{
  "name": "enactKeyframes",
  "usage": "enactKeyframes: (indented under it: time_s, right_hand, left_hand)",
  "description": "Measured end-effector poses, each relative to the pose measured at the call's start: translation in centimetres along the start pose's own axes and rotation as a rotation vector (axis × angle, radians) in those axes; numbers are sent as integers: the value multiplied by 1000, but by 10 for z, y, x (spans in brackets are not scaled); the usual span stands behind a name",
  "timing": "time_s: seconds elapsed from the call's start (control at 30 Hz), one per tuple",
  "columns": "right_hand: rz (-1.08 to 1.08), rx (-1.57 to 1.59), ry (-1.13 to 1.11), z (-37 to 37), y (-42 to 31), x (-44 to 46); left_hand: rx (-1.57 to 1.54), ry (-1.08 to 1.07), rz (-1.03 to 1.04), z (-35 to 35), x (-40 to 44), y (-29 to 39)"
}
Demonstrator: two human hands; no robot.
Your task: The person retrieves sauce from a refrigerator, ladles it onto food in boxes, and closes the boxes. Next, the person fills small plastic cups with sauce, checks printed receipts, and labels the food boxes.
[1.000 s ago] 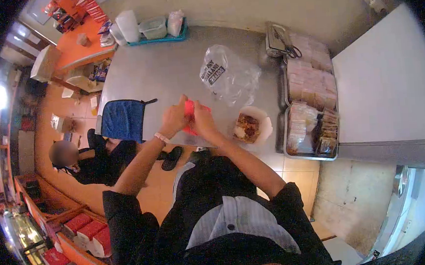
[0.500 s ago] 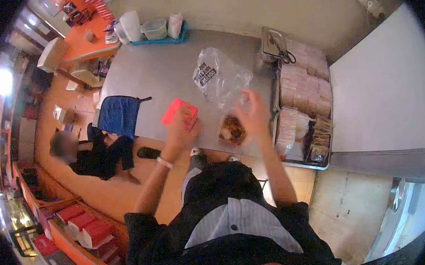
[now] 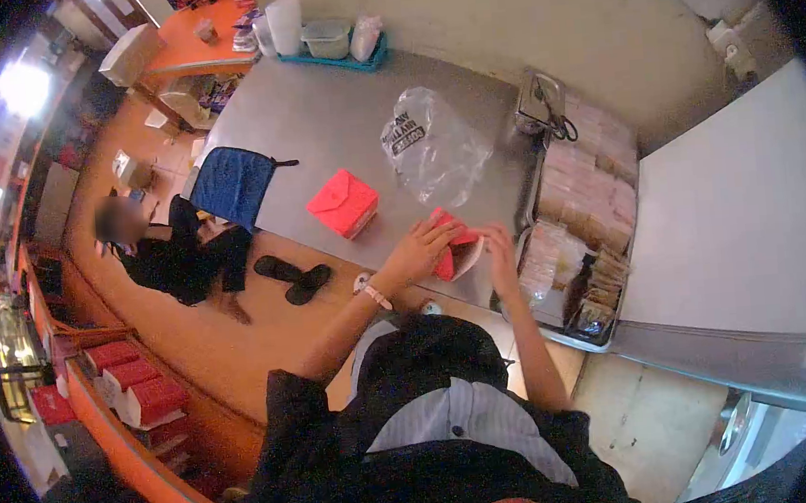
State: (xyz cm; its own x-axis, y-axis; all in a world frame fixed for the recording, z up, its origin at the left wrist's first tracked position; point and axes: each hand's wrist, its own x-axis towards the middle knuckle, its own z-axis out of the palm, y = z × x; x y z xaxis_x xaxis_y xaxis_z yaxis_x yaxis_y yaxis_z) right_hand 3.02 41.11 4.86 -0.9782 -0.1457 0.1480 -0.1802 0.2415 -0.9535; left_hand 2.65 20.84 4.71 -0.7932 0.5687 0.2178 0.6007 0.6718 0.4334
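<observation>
A closed red box (image 3: 343, 204) rests on the metal table (image 3: 319, 117). To its right, near the front edge, a second red box (image 3: 444, 265) is partly folded, with a white inner flap still up on its right side. My left hand (image 3: 424, 249) lies over the top and left of this second box, fingers pressed on its red flap. At its right side my right hand (image 3: 500, 259) grips the white flap. What is inside the box is mostly hidden. Behind the boxes lies a clear plastic bag (image 3: 438, 151) with dark print.
A blue cloth pouch (image 3: 235, 187) lies at the table's left edge. Trays of wrapped packets (image 3: 580, 183) stand on the right, scissors (image 3: 558, 124) behind them. A teal tray (image 3: 338, 61) with containers is at the back. A person (image 3: 178, 248) is low at the left.
My left hand has let go of the first red box, now closed on the table, and moved right. Both hands have come to the second box, which stood open before, and its red flaps are folding over.
</observation>
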Motion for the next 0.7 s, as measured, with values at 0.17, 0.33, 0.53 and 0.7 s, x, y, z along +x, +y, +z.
enactKeyframes:
  time_s: [0.17,0.33,0.53,0.7]
  right_hand:
    - [1,8,192,12,-5,-10]
    - [-103,-563,14,4,-18,3]
    - [96,-184,-78,16,-13,4]
    - [141,-88,90,25,-14,0]
  left_hand:
    - [14,152,-106,8,-3,23]
    - [32,279,-347,17,-9,32]
    - [-37,181,-463,-14,3,41]
    - [-369,215,-584,-15,4,27]
